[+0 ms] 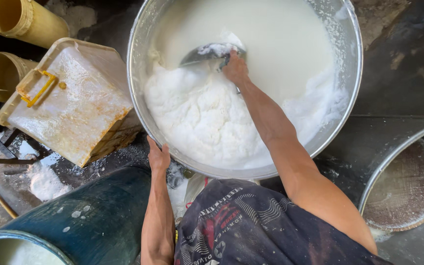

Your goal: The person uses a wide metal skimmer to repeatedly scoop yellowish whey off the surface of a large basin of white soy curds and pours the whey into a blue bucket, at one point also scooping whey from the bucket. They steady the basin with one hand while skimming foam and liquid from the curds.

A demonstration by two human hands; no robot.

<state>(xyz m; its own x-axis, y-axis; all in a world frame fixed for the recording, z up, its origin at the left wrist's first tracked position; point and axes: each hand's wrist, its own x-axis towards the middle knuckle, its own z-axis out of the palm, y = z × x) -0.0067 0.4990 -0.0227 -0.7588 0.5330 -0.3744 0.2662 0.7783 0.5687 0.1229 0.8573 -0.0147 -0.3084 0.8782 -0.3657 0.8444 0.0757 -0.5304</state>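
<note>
A big round metal basin (138, 34) holds milky white liquid and a thick mound of white foamy pulp (202, 118) on its near side. My right hand (235, 68) reaches into the basin and grips a metal scoop (207, 53) that carries some white pulp, at the edge between mound and liquid. My left hand (158, 156) rests on the basin's near-left rim, fingers pressed on the metal.
A stained cream plastic crate (69, 103) with a yellow handle leans left of the basin. Two yellow tubs (20, 22) lie at far left. A dark blue drum (89, 216) stands at bottom left. A second metal basin with a sieve (408, 186) sits at right.
</note>
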